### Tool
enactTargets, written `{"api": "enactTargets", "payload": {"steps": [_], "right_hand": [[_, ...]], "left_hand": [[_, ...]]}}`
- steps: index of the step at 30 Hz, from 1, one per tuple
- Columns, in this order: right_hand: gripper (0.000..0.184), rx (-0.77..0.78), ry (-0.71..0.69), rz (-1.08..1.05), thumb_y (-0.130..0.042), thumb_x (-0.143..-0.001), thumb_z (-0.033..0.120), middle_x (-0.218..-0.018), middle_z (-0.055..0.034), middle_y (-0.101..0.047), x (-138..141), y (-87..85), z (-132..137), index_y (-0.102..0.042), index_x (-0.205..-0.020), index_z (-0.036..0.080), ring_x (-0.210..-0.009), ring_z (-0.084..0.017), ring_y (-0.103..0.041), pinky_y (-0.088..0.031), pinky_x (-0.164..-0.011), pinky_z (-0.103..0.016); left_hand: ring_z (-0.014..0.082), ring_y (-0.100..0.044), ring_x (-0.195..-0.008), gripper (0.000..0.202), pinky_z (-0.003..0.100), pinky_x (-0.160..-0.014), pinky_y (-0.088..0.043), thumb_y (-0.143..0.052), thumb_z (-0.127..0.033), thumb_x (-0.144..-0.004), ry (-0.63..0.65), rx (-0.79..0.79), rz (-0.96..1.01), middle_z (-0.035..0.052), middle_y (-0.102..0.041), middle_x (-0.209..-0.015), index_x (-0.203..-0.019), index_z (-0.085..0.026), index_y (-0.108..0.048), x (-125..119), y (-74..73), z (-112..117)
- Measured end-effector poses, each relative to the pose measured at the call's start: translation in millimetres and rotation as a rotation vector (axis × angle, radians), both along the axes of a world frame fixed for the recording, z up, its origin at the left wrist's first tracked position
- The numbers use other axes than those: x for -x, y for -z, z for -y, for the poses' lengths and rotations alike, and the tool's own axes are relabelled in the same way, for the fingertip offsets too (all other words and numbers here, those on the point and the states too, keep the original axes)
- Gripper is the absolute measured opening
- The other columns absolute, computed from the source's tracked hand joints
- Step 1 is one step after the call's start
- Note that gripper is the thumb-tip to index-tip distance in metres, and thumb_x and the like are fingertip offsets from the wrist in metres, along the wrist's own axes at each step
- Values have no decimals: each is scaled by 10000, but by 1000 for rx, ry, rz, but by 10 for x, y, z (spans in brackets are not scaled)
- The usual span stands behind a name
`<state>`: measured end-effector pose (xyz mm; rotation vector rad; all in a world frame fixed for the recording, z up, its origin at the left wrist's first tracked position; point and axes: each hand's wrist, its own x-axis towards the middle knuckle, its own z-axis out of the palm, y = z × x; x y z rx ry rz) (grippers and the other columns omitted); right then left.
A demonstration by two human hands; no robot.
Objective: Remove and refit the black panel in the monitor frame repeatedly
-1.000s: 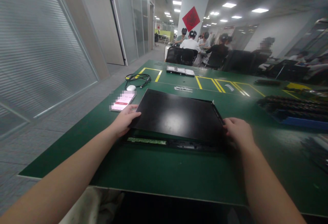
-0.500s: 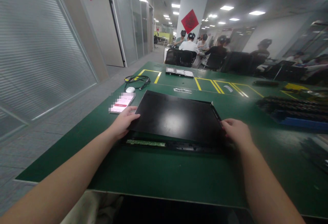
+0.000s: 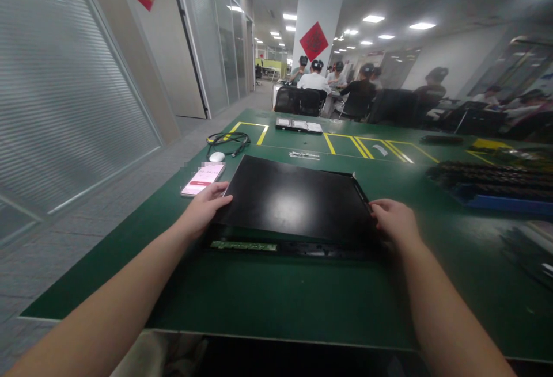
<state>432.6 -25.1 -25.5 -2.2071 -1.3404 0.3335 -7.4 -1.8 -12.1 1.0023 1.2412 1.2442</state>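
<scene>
A black, glossy display panel (image 3: 294,198) lies in front of me, tilted over a black frame (image 3: 328,250). A green circuit board strip (image 3: 244,246) shows along the frame's near side. My left hand (image 3: 205,207) grips the panel's left edge, thumb on top and fingers partly hidden beyond it. At the right side my right hand (image 3: 395,219) is closed, thumb and fingers pinching the edge where panel and frame meet. Whether it holds the panel, the frame or both I cannot tell.
Left of the panel are a lit phone (image 3: 203,179), a white mouse (image 3: 216,157) and a coiled black cable (image 3: 228,141) on the green table (image 3: 285,302). Hard drives (image 3: 299,125) sit at the back. A blue tray (image 3: 510,203) holds dark parts. People sit beyond.
The whole view has shifted slightly, with the scene a little lower and farther left. Both hands keep their hold, and the panel stays in nearly the same tilted pose over the frame.
</scene>
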Motion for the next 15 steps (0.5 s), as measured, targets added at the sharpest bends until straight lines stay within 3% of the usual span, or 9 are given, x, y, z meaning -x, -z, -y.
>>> {"api": "enactTargets", "payload": {"steps": [5, 7, 11, 15], "right_hand": [[328, -20, 7, -21, -548, -831, 360, -794, -52, -755, -17, 18, -12, -788, -996, 210, -526, -167, -650, -517, -601, -307], [325, -25, 6, -24, -549, -824, 354, -785, -51, -753, -27, 27, -15, -788, -991, 209, -527, -170, -651, -517, -597, -307], [320, -30, 3, -27, -554, -813, 351, -780, -52, -756, -44, 39, -16, -783, -984, 207, -520, -169, -649, -513, -587, -307], [309, -38, 2, -26, -560, -805, 342, -778, -54, -761, -67, 54, -20, -776, -975, 201, -521, -170, -654, -510, -581, -304]], "left_hand": [[291, -724, -1028, 309, 336, -782, -586, -825, -129, -617, -86, 14, -161, 94, -709, -1292, -899, -216, -731, 16, 6, -9], [308, -708, -1066, 305, 344, -800, -580, -828, -119, -606, -101, 18, -205, 89, -724, -1251, -877, -222, -732, 10, 8, -10], [302, -715, -987, 303, 350, -786, -571, -804, -110, -609, -73, 54, -225, 64, -771, -987, -881, -219, -724, 4, 35, -20], [311, -674, -1141, 256, 364, -946, -523, -815, -109, -573, -58, 17, -268, 84, -757, -1159, -789, -211, -724, 18, 81, -45]]}}
